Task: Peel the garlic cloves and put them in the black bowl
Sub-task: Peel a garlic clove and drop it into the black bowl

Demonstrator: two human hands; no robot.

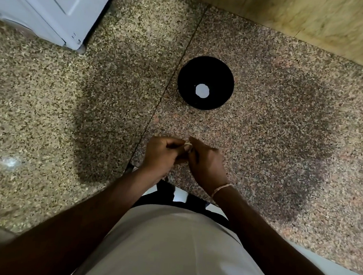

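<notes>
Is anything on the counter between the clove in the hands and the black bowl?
Nothing visible. Both the left hand and right hand pinch the garlic clove, and only bare speckled counter lies between it and the black bowl beyond.

Speckled granite counter [278,130] fills frame, dark seam [174,75] running diagonally. White appliance [44,2] upper left, yellowish marbled wall [325,22] upper right. Glare spot [10,161] lower left.
</notes>
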